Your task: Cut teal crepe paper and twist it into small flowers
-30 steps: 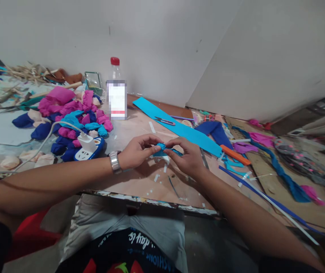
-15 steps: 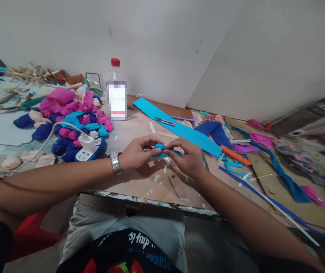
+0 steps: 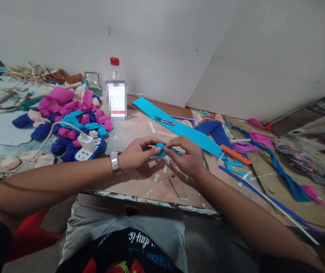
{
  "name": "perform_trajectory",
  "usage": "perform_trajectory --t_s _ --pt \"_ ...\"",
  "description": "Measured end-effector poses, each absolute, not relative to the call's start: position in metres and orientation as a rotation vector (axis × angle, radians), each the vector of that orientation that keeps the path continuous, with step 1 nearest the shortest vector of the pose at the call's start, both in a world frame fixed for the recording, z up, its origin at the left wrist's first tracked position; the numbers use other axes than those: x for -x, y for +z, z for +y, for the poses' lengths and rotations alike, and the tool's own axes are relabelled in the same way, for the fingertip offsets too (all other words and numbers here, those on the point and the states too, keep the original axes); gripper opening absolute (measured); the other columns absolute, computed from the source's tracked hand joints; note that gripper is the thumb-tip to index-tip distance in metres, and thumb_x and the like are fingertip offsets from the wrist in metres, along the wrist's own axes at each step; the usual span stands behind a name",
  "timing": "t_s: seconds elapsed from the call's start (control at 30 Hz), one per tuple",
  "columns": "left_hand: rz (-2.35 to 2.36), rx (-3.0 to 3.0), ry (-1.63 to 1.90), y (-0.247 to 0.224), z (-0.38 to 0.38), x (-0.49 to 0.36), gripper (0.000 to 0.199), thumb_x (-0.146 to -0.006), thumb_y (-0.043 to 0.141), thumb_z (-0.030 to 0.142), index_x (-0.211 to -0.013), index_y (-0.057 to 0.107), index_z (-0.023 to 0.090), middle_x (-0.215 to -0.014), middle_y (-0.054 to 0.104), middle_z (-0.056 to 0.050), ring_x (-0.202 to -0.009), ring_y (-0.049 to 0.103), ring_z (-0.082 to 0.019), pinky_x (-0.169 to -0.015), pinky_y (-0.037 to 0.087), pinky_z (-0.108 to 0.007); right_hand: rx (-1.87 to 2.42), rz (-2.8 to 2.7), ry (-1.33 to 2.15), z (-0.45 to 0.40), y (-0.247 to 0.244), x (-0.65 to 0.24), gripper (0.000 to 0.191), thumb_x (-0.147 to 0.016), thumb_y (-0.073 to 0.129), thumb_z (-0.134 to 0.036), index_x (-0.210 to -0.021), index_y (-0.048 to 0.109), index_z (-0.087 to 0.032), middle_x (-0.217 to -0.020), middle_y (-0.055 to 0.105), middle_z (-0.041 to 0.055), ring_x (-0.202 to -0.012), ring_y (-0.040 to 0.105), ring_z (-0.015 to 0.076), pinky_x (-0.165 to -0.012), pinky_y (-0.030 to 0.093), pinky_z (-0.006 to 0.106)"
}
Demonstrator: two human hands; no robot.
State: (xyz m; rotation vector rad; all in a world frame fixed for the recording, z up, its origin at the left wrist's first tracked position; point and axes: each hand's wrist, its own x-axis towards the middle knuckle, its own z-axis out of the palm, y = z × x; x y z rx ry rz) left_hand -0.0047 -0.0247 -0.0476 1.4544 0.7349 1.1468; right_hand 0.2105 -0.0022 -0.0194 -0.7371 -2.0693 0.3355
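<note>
Between my two hands is a small bunched piece of blue crepe-like material (image 3: 159, 148), held just above the table. My left hand (image 3: 138, 153), with a metal watch (image 3: 115, 162) on its wrist, pinches its left side between thumb and fingers. From the right, my right hand (image 3: 187, 156) pinches the same piece, and a blue tail shows beneath its fingers. Past my hands lies a long flat light-blue strip (image 3: 179, 130) with thread snips (image 3: 164, 121) on it. An orange-handled cutter (image 3: 235, 155) rests at the strip's right end.
On the left are a heap of pink, blue and cream bunched pieces (image 3: 63, 104) and a power socket block (image 3: 90, 149) with a white cable. A red-capped bottle (image 3: 114, 72) stands near the wall. Cardboard (image 3: 282, 189) with fabric strips lies at the right.
Both hands stay in nearly the same place. The fingers have shifted slightly on the blue piece, and a little more of its rounded end shows.
</note>
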Motion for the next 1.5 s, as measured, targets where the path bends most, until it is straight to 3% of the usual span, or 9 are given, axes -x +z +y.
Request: perform_trajectory --t_s 0.23,0.5,0.77,1.03,1.23,1.37,1.5 --pt "0.742 -1.636 1.163 -0.049 -0.025 0.005 0.037 -0.1 0.063 0.045 -0.126 0.075 0.021 -0.136 0.072 -0.012 -0.128 0.067 -0.026 -0.114 0.05 -0.046 0.726 -2.077 0.346 -0.002 -0.019 -0.21 0.017 -0.091 0.078 -0.041 -0.088 0.075 -0.025 -0.089 0.078 0.0058 -0.087 0.072 0.0228 -0.083 0.058 0.04" --pt "0.749 -1.624 1.129 -0.045 -0.032 0.0 0.04 -0.095 0.07 0.049 -0.12 0.077 0.02 -0.124 0.077 -0.012 -0.115 0.072 -0.026 -0.102 0.056 -0.042 0.676 -2.087 0.37 0.0 -0.023 -0.211 0.016 -0.09 0.081 -0.038 -0.082 0.078 -0.025 -0.084 0.076 0.0047 -0.08 0.071 0.0205 -0.077 0.058 0.036" --pt "0.744 -1.705 1.14 -0.047 -0.026 0.004 0.043 -0.103 0.057 0.05 -0.128 0.074 0.019 -0.136 0.073 -0.011 -0.125 0.068 -0.026 -0.112 0.051 -0.042 0.699 -2.11 0.416 0.001 -0.023 -0.212 0.006 -0.094 0.075 -0.029 -0.093 0.079 -0.024 -0.094 0.076 0.0063 -0.087 0.072 0.02 -0.08 0.058 0.035" --pt "0.695 -1.72 1.087 -0.048 -0.031 0.003 0.046 -0.106 0.05 0.051 -0.134 0.07 0.02 -0.139 0.07 -0.012 -0.13 0.065 -0.027 -0.113 0.049 -0.045 0.762 -2.076 0.503 0.002 -0.023 -0.211 0.02 -0.092 0.078 -0.041 -0.084 0.074 -0.023 -0.086 0.072 0.0051 -0.082 0.068 0.0203 -0.076 0.056 0.036" --pt "0.696 -1.7 1.056 -0.045 -0.033 0.002 0.049 -0.105 0.048 0.057 -0.122 0.075 0.02 -0.133 0.073 -0.01 -0.127 0.066 -0.027 -0.113 0.048 -0.043 0.716 -2.138 0.528 0.004 -0.027 -0.212 0.024 -0.093 0.076 -0.044 -0.106 0.075 -0.024 -0.094 0.069 0.0051 -0.087 0.064 0.0202 -0.08 0.054 0.037" --pt "0.725 -1.678 1.012 -0.043 -0.034 0.0 0.051 -0.104 0.048 0.06 -0.114 0.074 0.017 -0.12 0.076 -0.011 -0.113 0.069 -0.026 -0.103 0.052 -0.041 0.586 -2.23 0.457 0.006 -0.028 -0.213 0.024 -0.1 0.067 -0.039 -0.119 0.077 -0.028 -0.096 0.059 0.0052 -0.091 0.061 0.0203 -0.081 0.053 0.037" --pt "0.695 -1.614 1.03 -0.046 -0.034 -0.002 0.047 -0.101 0.055 0.06 -0.12 0.066 0.018 -0.116 0.073 -0.011 -0.105 0.068 -0.022 -0.092 0.054 -0.034 0.55 -2.268 0.421 0.004 -0.027 -0.213 0.024 -0.102 0.064 -0.032 -0.122 0.076 -0.029 -0.1 0.058 0.0059 -0.095 0.06 0.0209 -0.085 0.053 0.039"
